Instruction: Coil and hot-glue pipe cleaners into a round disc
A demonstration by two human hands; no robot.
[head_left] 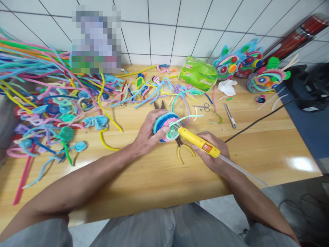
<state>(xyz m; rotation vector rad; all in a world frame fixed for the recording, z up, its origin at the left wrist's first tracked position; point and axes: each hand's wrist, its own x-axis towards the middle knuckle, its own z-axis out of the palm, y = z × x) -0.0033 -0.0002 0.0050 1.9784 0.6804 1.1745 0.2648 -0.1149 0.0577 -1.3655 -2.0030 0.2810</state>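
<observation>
My left hand [151, 132] grips a round piece wound from blue, pink and green pipe cleaners [167, 129], its thumb pressing on the face. A loose pale green pipe cleaner end [191, 117] sticks out from it to the right. In my right hand [214, 149] is a yellow hot glue gun [199, 141], a clear glue stick [243, 170] coming out of its back. The nozzle meets or nearly meets the green centre of the piece. Yellow-handled pliers [185, 151] lie beneath the round piece, partly hidden by it.
Many coloured pipe cleaners [51, 103] are heaped at the left. A green tissue pack [197, 73], small scissors [205, 107] and a utility knife [230, 116] lie beyond my hands. Decorated masks [264, 79] stand at the back right. A black cord [259, 120] crosses the table.
</observation>
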